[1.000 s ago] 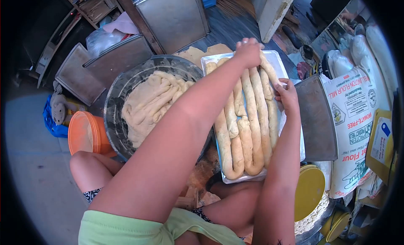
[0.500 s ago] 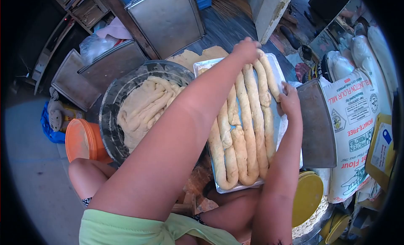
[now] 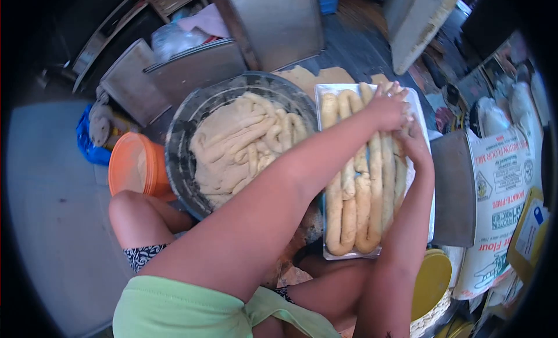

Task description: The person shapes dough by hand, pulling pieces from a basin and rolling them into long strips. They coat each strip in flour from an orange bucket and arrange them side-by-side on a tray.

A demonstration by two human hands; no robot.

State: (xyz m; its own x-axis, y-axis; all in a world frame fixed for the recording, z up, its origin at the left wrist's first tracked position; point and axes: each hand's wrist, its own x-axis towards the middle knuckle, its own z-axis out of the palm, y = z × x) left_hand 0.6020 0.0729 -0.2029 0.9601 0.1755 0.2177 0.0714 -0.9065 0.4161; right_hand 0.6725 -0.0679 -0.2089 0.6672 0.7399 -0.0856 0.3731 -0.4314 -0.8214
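Note:
Long ropes of pale dough lie side by side, some bent into U shapes, in a metal tray in front of me. My left hand reaches across to the far right part of the tray, its fingers closed over the dough there. Just below it and touching it, my right hand is curled on the rightmost rope. Fingers and palms hide the part of the dough they grip. To the left, a large dark basin holds a mass of dough, with cut strips on top.
An orange bucket stands left of the basin. Metal sheets lean behind it. Right of the tray are another metal sheet, a printed flour sack and a yellow lid. Brown paper lies beyond the tray.
My view has shifted, so the scene sits differently. My left hand has come down from the tray's far edge toward my right hand, and my right hand's fingers have closed on the dough.

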